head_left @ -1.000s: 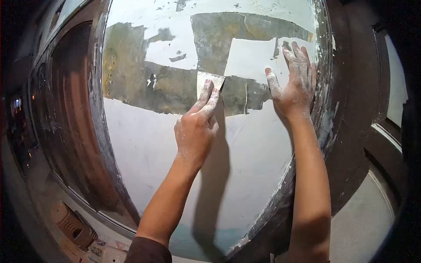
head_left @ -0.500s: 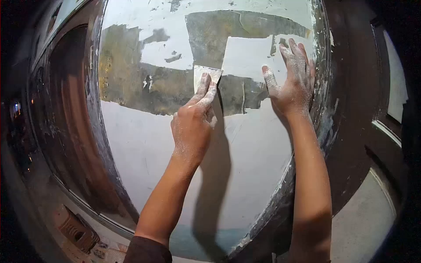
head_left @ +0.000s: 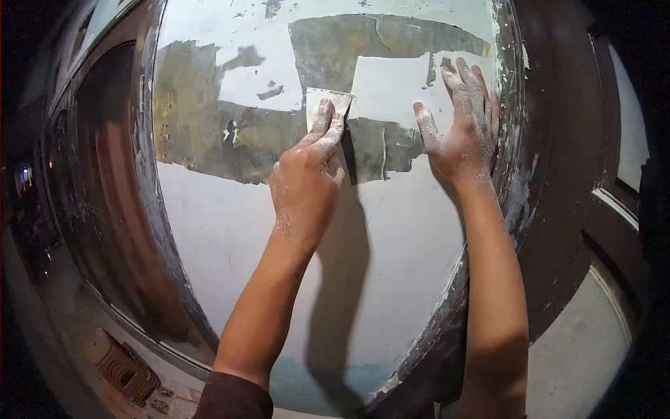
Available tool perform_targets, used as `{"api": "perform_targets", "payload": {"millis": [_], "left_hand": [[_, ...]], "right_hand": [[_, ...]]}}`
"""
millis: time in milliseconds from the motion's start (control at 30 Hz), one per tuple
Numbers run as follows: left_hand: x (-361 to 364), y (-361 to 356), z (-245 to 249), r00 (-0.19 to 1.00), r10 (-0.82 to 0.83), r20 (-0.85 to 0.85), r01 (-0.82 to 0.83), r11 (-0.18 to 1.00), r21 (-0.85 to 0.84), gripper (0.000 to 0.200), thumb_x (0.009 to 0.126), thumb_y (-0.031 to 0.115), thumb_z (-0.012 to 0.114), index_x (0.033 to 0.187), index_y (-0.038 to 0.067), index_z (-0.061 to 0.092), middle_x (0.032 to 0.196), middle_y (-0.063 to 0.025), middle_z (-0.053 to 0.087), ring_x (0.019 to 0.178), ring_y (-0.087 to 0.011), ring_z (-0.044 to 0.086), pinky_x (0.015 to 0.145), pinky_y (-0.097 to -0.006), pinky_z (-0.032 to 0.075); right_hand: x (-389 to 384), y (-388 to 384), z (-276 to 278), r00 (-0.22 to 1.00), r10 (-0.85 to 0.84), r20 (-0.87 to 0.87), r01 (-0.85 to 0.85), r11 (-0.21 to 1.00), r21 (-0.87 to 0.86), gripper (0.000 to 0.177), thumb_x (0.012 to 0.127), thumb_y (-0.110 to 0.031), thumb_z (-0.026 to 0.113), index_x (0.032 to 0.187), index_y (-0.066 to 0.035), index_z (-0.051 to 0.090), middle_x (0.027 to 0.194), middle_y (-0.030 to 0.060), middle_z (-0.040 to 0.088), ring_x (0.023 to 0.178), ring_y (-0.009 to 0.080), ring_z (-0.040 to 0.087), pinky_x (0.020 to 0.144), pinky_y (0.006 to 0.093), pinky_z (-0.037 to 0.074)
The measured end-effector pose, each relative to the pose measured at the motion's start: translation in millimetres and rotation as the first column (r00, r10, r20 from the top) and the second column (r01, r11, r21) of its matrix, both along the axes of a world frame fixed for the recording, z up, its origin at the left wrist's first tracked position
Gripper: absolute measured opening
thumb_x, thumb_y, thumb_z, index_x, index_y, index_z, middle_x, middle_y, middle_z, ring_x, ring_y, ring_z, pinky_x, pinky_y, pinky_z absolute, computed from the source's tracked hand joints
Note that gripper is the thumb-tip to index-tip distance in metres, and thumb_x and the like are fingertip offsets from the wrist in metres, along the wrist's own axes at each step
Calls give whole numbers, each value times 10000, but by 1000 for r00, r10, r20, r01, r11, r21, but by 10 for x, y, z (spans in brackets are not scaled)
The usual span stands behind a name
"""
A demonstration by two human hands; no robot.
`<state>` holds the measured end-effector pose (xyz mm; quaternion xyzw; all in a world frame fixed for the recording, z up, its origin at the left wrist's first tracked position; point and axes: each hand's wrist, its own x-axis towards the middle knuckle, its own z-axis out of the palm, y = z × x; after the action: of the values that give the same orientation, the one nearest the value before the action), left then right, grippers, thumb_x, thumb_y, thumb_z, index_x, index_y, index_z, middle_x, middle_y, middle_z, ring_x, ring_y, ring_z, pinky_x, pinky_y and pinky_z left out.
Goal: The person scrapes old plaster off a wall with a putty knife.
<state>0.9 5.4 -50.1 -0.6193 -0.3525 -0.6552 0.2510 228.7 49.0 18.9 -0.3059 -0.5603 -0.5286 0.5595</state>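
Observation:
A scraper blade [head_left: 336, 102], pale and dusted with white powder, lies against the wall panel [head_left: 244, 223]. My left hand [head_left: 307, 167] grips it, with two fingers stretched along the blade and the thumb side partly hidden. Around the blade are grey-brown bare patches [head_left: 244, 140] and areas of white coating [head_left: 394, 87]. Flat on the panel near its right edge rests my right hand [head_left: 464, 133], fingers spread, holding nothing. White powder coats the fingers of both hands.
Dark frame strips, spattered white, border the panel on the left [head_left: 157, 188] and right [head_left: 516, 140]. A brown wooden door [head_left: 115, 188] stands at left. Low at the left lies a brown ridged object [head_left: 125, 373]. My left arm casts a shadow down the panel.
My left hand has slid the scraper slightly upward on the panel. The right hand stays in place against the wall, and the view has shifted a little.

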Motion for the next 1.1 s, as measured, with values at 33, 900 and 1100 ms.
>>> {"api": "perform_targets", "payload": {"millis": [33, 900, 1100], "left_hand": [[0, 4, 13, 1000, 1, -1, -1, 1000, -2, 480, 910, -63, 590, 1349, 99, 698, 1464, -114, 607, 1273, -301, 653, 1013, -352, 549], [38, 38, 431, 997, 77, 17, -76, 997, -16, 439, 910, 76, 587, 1291, 224, 748, 1337, -71, 700, 1059, -394, 720, 948, -495, 574], [74, 21, 568, 992, 121, 36, -115, 984, -138, 355, 950, 91, 580, 1210, 215, 788, 1030, -198, 763, 954, -440, 736, 888, -537, 587]], "right_hand": [[-2, 0, -6, 1000, 1, -1, -1, 1000, -2, 662, 913, -471, 712, 1464, -144, 551, 1623, 91, 453, 1554, 300, 326, 1277, 561, 188], [-18, -5, -8, 1000, 6, -8, -5, 1000, 11, 656, 902, -454, 723, 1458, -150, 551, 1614, 89, 460, 1546, 307, 339, 1266, 576, 201], [-4, 5, -2, 1000, 0, -12, 0, 1000, -1, 648, 911, -459, 712, 1458, -147, 556, 1629, 88, 439, 1557, 303, 315, 1276, 572, 183]]}}
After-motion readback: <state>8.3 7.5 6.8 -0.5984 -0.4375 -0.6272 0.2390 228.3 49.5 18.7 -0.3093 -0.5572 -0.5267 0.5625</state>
